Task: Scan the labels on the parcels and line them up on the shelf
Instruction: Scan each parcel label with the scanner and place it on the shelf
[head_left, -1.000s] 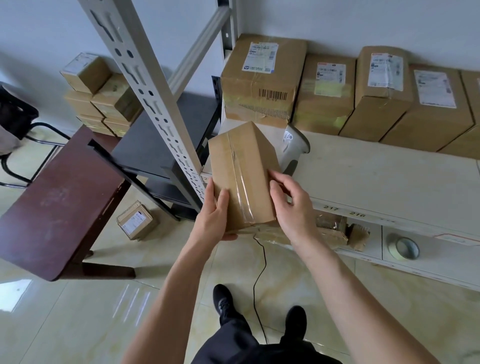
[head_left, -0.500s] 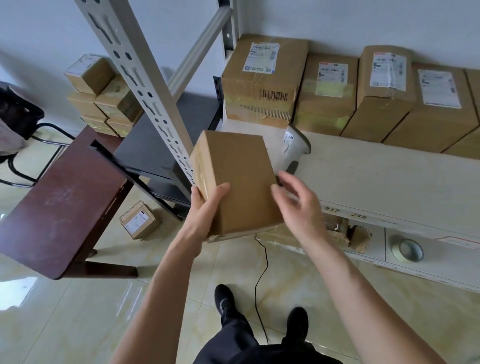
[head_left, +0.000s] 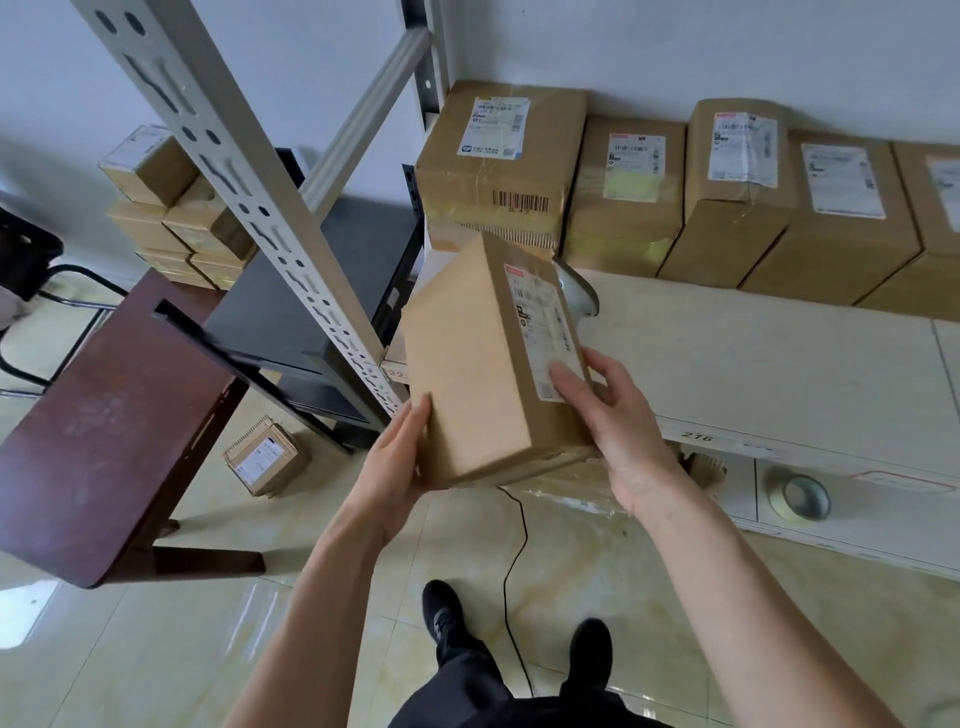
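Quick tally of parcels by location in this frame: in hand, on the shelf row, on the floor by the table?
In hand: 1, the held parcel, gripped by left hand and right hand
Shelf row: 5 parcels, the rightmost cut off by the frame edge
Floor by the table: 1, the small parcel
Total: 7

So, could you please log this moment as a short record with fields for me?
held item: parcel, gripped from both sides
label: white, on the parcel's right face, facing up
left hand: holds the lower left edge
right hand: thumb on the label's lower end
scanner: on the shelf, mostly hidden behind the parcel
shelved parcels: in a row along the wall
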